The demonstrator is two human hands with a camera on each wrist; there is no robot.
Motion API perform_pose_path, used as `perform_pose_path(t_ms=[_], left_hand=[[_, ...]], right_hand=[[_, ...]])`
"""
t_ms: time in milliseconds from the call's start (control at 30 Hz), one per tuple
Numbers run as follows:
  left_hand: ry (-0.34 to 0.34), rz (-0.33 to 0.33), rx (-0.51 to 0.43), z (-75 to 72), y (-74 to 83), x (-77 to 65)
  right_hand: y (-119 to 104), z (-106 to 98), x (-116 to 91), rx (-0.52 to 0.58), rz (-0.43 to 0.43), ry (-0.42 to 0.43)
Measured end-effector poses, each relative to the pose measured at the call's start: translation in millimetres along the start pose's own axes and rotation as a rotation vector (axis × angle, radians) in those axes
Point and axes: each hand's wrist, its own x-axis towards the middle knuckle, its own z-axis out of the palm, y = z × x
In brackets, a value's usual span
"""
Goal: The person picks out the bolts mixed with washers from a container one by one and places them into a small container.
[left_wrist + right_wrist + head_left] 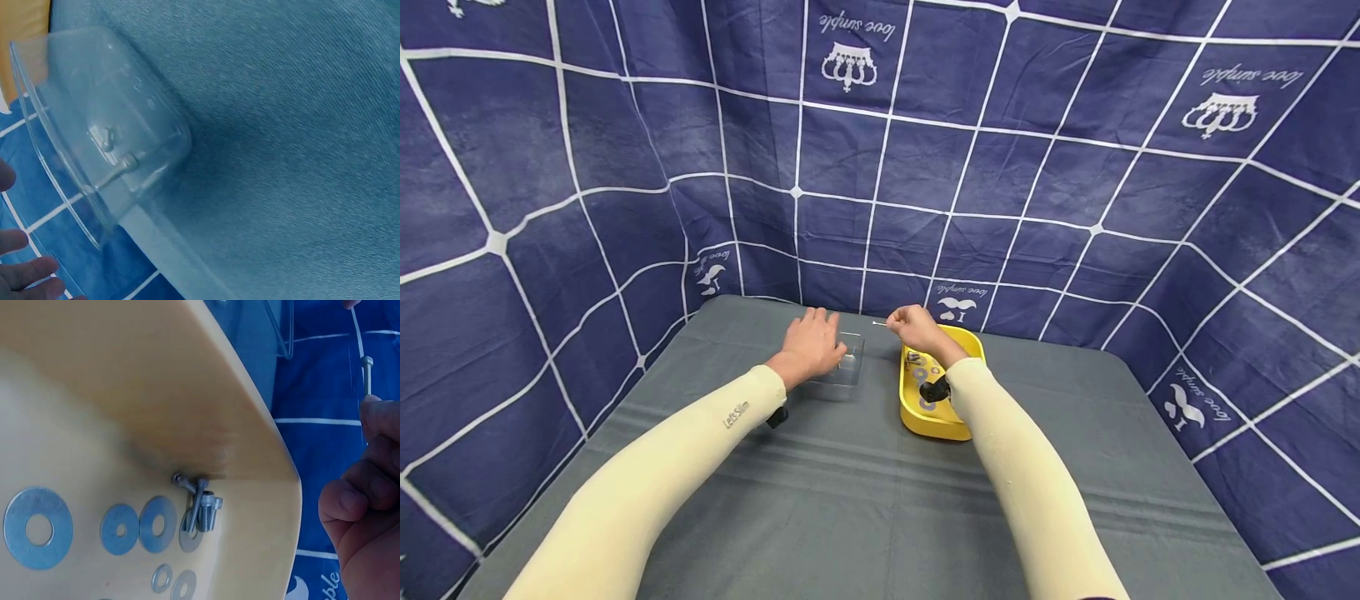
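My right hand (917, 327) pinches a small bolt (367, 375) by its shank, head pointing away from the fingertips, above the far left edge of a yellow bin (936, 429). Over the left side of a clear plastic box (847, 375) hovers my left hand (812, 342), its fingers relaxed and holding nothing. Inside that box lie a bolt (119, 170) and another small metal piece (108, 139). The yellow bin holds several flat washers (157, 525) of different sizes and a little heap of bolts (201, 506) near one end.
Both containers stand on a grey cloth-covered table (850, 483), the clear box to the left of the yellow bin. A blue curtain (865, 167) with white grid lines hangs behind the table and at both sides.
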Motion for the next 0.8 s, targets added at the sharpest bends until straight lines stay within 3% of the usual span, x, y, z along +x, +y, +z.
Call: perform_pose_path(t_ms=[267, 600, 800], left_hand=[[-0.018, 0.002, -0.017, -1.0, -13.4, -5.6], [-0.098, 0.014, -0.037, 5.6, -28.9, -16.3], [-0.125, 0.022, -0.046, 9.8, -34.9, -14.7]], right_hand=[[-2, 7, 3, -0.025, -0.011, 0.003], [-10, 24, 5, -0.019, -0.053, -0.016], [-12, 26, 7, -0.01, -0.059, -0.022]])
